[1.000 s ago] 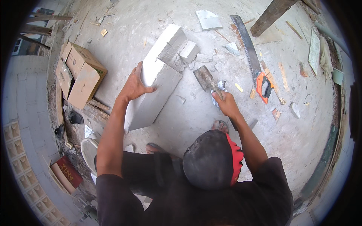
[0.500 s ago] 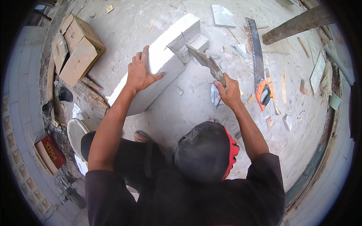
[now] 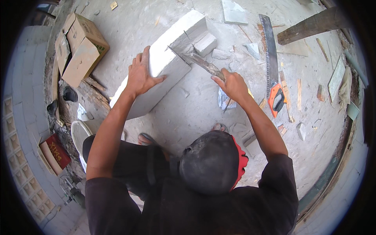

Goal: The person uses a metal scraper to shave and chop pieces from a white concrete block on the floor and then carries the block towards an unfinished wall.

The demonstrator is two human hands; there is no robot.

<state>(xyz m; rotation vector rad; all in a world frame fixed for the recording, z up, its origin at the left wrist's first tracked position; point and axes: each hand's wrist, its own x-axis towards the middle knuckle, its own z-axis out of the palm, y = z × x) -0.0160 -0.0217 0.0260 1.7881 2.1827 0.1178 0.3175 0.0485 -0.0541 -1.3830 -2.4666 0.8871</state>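
A long pale block (image 3: 164, 84), like lightweight concrete, lies slantwise on the floor with a notch broken into its right side. My left hand (image 3: 141, 76) rests on its upper edge, fingers stretched over the bright top and thumb toward the near side. In my right hand (image 3: 231, 84) is a machete (image 3: 207, 65), a short broad blade, its grip inside my curled fingers. The blade's tip reaches into the notch, partly lost against the grey. Beside the notch sits a broken chunk (image 3: 205, 44), with smaller crumbs (image 3: 221, 54) nearby.
A hand saw (image 3: 270, 58) with an orange-and-black handle lies to the right, near wood scraps (image 3: 299, 94). A timber post (image 3: 309, 26) slants in at far right. An open cardboard box (image 3: 88, 51) and a pale bucket (image 3: 80, 133) are on the left. A dark cap or helmet (image 3: 209, 162) covers the lower middle.
The machete has swung down and left into the notch, moving my right hand left. The broken chunk sits more apart from the block, with fresh crumbs beside it. My left hand stays on the block.
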